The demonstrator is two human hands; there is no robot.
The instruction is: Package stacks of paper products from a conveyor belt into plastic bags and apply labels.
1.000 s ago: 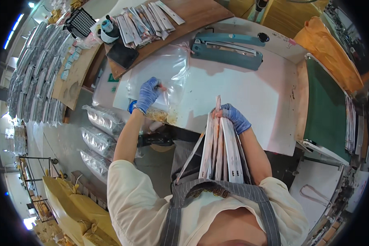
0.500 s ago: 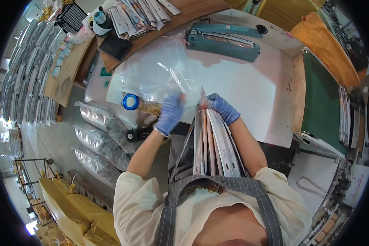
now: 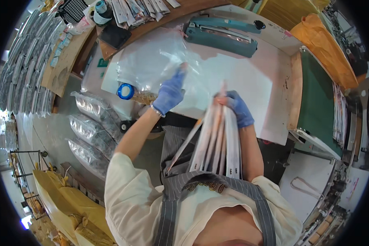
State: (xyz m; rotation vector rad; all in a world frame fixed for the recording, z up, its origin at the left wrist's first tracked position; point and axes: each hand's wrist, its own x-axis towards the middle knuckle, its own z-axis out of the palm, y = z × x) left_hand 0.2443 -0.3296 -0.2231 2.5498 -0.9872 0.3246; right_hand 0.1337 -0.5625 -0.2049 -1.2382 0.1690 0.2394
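Note:
My right hand (image 3: 237,107), in a blue glove, grips the top of a bundle of long flat packets (image 3: 215,143) that leans back against my apron. My left hand (image 3: 169,92), also blue-gloved, pinches a clear plastic bag (image 3: 151,65) and lifts it off the white tabletop (image 3: 242,82). The bag hangs loose in front of both hands, just left of the bundle's top. A blue tape roll (image 3: 126,91) lies beside a small heap of rubber bands at the table's left edge.
A teal heat sealer (image 3: 221,35) lies at the table's far side. More flat packets (image 3: 131,10) lie fanned on a wooden shelf behind. Filled clear bags (image 3: 90,127) are stacked on the floor at left. A green mat (image 3: 317,102) and yellow sacks sit at right.
My left hand went from the table's left side to the bundle, then rose away holding the clear bag. The bundle stays upright in my right hand.

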